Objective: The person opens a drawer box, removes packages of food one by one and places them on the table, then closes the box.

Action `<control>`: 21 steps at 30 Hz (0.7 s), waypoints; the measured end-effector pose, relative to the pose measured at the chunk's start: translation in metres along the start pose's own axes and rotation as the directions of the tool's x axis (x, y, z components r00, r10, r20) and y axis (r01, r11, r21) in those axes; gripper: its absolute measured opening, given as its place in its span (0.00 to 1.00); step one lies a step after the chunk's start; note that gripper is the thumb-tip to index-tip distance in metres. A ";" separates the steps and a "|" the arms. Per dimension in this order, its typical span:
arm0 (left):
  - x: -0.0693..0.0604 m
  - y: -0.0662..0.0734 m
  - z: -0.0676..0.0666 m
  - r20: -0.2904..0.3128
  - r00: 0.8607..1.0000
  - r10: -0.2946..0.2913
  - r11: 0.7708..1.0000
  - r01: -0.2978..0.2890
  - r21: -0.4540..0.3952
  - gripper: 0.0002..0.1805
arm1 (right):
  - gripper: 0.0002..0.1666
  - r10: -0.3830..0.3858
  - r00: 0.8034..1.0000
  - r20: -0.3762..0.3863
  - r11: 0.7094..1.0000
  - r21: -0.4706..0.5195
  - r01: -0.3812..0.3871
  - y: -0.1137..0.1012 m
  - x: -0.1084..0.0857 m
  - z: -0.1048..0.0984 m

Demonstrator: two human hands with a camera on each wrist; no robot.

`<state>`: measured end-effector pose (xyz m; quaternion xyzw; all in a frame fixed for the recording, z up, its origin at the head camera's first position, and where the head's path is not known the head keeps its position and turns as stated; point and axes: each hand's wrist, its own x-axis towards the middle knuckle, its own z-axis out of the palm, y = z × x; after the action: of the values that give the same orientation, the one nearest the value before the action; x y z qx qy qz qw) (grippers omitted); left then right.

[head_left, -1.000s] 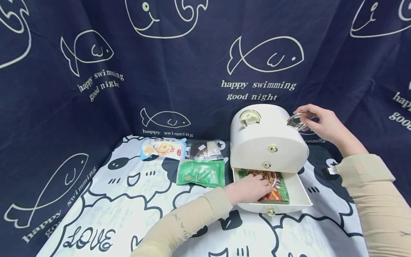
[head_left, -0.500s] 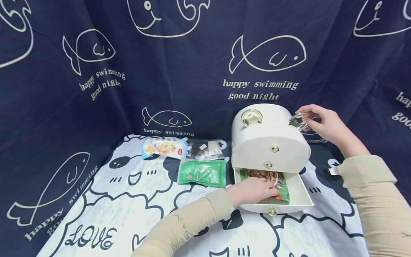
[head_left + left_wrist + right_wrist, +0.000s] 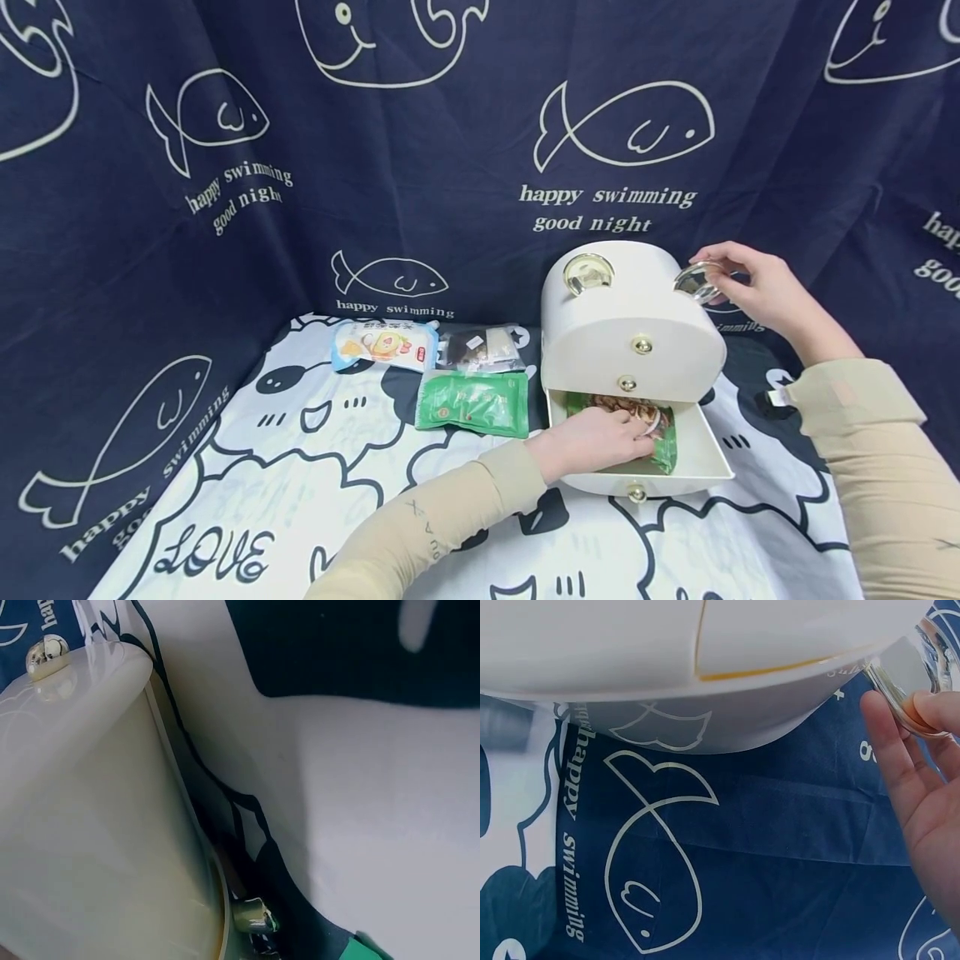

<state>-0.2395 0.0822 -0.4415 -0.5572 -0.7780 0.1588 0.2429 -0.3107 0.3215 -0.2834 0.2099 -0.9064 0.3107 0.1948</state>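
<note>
A white rounded cabinet (image 3: 630,354) has its lower drawer (image 3: 701,454) pulled out. Inside the drawer lies a green and brown food packet (image 3: 663,450), and the left hand (image 3: 592,442) rests on it with fingers fairly straight, partly covering it. The right hand (image 3: 750,283) pinches the rim of the shiny round ear (image 3: 697,282) on the cabinet's right top; in the right wrist view the right hand (image 3: 922,765) has thumb and fingers on the ear's edge. The left wrist view shows the drawer's pale wall (image 3: 105,847) and no clear left hand.
Left of the cabinet lie a green packet (image 3: 472,404), a blue and white pouch (image 3: 384,345) and a clear packet with dark contents (image 3: 480,350). Another shiny ear (image 3: 588,275) stands on the cabinet's left top. A dark blue curtain (image 3: 450,167) hangs behind.
The left hand has shifted slightly right over the packet in the drawer, and its fingers now cover more of the packet's front part. The right hand has stayed on the ear.
</note>
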 end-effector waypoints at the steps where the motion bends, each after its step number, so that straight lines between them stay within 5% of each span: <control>1: 0.000 0.000 0.000 -0.013 1.000 -0.001 1.000 0.002 0.009 0.14 | 0.13 0.002 1.000 0.001 1.000 -0.002 -0.002 0.000 0.000 0.000; 10: -0.005 -0.002 -0.009 -0.122 0.992 -0.019 0.997 0.028 0.076 0.15 | 0.14 0.000 1.000 -0.003 1.000 -0.021 0.000 -0.002 -0.002 0.000; 21: -0.008 -0.003 -0.011 -0.168 0.985 -0.039 0.994 0.056 0.093 0.16 | 0.14 -0.011 1.000 -0.011 1.000 -0.014 0.010 -0.002 -0.003 0.000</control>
<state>-0.2340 0.0731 -0.4326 -0.5372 -0.7595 0.1437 0.3376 -0.3077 0.3208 -0.2839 0.2116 -0.9063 0.3045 0.2028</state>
